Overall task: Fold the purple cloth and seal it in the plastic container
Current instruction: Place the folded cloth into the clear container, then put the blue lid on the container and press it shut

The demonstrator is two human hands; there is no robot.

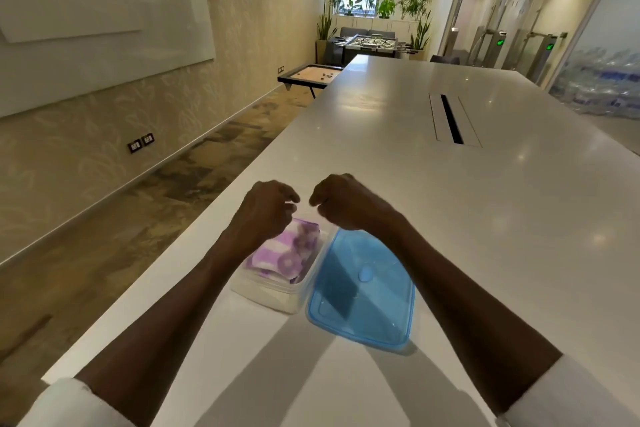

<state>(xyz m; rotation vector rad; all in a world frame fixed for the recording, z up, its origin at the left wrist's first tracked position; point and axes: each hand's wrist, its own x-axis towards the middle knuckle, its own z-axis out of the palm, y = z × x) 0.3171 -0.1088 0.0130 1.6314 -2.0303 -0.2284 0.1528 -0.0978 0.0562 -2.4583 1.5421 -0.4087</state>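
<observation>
The folded purple cloth (282,251), soft and light, sits in the clear container (273,291); both hands, left (268,210) and right (341,201), hover empty, fingers curled. The stiff blue lid (363,288) beside the container is best gripped by its edges.

Purple-and-white cloth, clear container, blue lid on a white table

The cloth (282,250) is lilac purple with white bands and darker purple ring shapes; it lies in a container (266,295) of clear, milky-white plastic. The lid (362,291) beside it is translucent sky blue, with a paler blue round spot in its middle and a darker blue patch across it. The table (450,204) is glossy white with a black slot set in a pale grey panel. Both sleeves are white. The wall is cream with a faint leaf pattern and carries a white board; the carpet is mottled brown and tan. The plants at the far window are green.
</observation>
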